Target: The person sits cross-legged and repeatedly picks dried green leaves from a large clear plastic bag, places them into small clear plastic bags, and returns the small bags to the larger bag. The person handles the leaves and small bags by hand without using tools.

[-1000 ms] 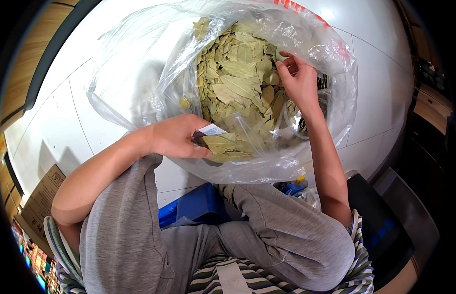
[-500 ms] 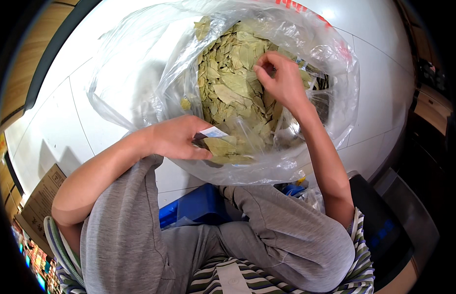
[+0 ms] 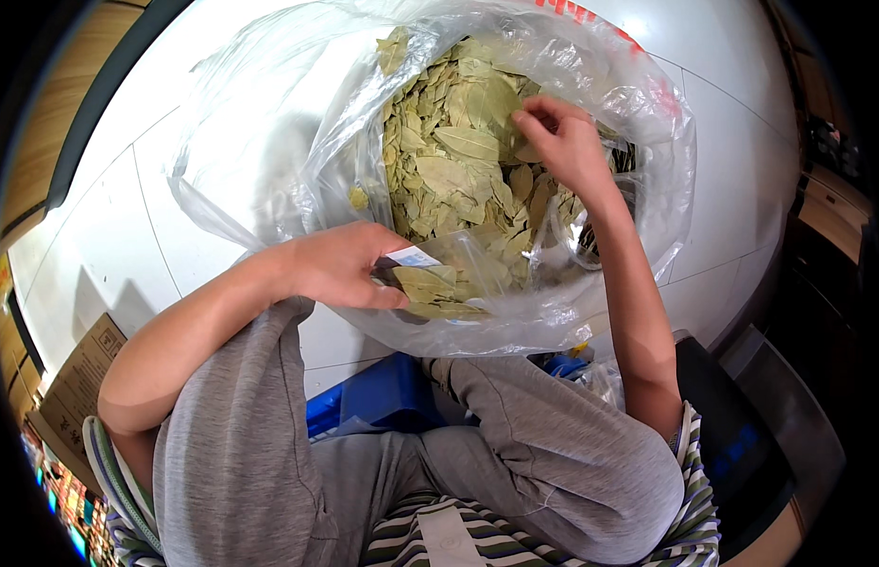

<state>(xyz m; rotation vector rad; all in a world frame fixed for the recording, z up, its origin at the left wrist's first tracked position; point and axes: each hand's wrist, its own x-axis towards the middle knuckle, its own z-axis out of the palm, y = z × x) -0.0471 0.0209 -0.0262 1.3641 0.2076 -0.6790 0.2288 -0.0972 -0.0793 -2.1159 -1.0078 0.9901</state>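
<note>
A large clear plastic bag (image 3: 260, 180) lies wide with its mouth open in front of me, filled with dried bay leaves (image 3: 449, 180). At its near side my left hand (image 3: 349, 269) is closed round the edge of a small clear pouch (image 3: 482, 260). Bay leaves lie inside the pouch, and a white and blue label (image 3: 411, 256) shows by my fingers. Over the pile, my right hand (image 3: 567, 142) pinches a broad olive-green bay leaf (image 3: 497, 102) between thumb and fingers. Part of that leaf's edge is hidden by the fingertips.
White floor tiles (image 3: 732, 180) surround the bag. Between my legs stands a blue plastic container (image 3: 387, 392). A cardboard box (image 3: 76, 402) is at the left, and a dark stool-like object (image 3: 742, 454) at the right. Shiny clear packets (image 3: 621, 161) lie in the bag's right side.
My right hand has moved slightly right and up, and a broad bay leaf now shows raised at its fingertips. My left hand and the pouch have stayed nearly still.
</note>
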